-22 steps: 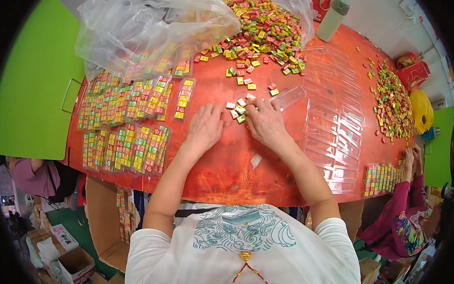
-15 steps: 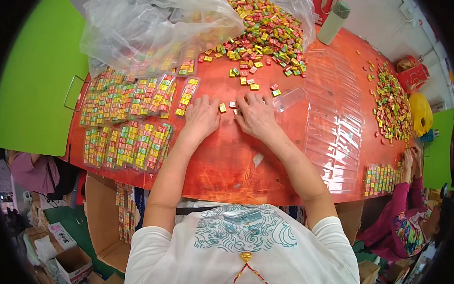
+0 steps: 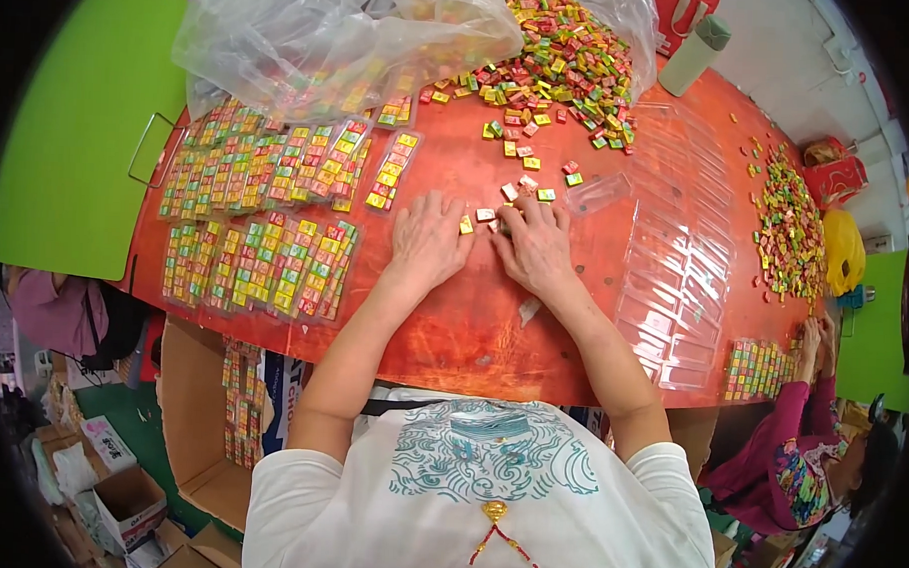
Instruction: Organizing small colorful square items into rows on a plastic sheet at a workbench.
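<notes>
Small wrapped candies in red, yellow and green lie loose on the red table. My left hand rests palm down, fingers extended, beside a yellow candy. Opposite it, my right hand has its fingers bent and apart. Its fingertips touch a candy that they partly cover. A pale pink candy sits between the two hands. Just beyond my right fingertips lie several more, among them a yellow one. An empty clear plastic tray is right of that hand.
Filled trays cover the left side under a clear plastic bag. A candy heap lies at the back. Empty clear trays line the right. A bottle stands behind them. Another person's hands are at far right.
The whole view has shifted slightly. My right hand has drawn back a little with its fingers more bent, and several candies now show beyond its fingertips. My left hand stays beside the yellow candy.
</notes>
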`<state>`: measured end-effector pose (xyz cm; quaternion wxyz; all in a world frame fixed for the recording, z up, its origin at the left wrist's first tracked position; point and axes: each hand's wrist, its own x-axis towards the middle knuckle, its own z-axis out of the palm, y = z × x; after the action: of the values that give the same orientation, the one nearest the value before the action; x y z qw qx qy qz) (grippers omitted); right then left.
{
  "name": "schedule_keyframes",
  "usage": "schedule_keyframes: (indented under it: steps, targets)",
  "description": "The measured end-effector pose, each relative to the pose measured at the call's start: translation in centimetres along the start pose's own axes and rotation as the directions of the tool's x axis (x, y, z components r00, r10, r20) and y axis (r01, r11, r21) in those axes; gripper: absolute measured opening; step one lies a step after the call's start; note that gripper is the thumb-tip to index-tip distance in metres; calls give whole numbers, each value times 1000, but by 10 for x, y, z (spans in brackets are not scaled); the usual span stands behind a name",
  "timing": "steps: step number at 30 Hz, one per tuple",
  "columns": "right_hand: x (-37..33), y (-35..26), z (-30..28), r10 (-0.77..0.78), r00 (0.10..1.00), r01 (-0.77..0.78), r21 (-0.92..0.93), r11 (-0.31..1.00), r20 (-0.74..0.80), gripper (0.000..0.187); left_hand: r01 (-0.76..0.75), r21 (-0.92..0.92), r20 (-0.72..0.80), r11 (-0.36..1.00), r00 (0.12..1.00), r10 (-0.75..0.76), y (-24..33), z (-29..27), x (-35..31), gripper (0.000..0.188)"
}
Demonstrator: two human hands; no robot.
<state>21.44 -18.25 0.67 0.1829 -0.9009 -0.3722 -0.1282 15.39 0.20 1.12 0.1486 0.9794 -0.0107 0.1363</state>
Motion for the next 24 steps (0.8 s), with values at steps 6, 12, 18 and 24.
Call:
schedule_keyframes:
  steps: [6,12,18,24]
  targets:
    - [-3,5,0,-17,998,14,-52,999,-54,26,-76,33,-22,997,997,77,5,22,15,27]
    - [-4,-3,-3,-26,999,32,-134,990,47,26,-84,40,-42,996,995,86,5,21,0,25]
    - [3,-1,2,0,996,-9,-99,995,-93,19,75,74,-17,994,997,-74,3,3,-20,27]
    - [10,-11,10,58,996,-66,-129,989,-66,22,4,133,-32,991,999,0,-12,11,-12,31]
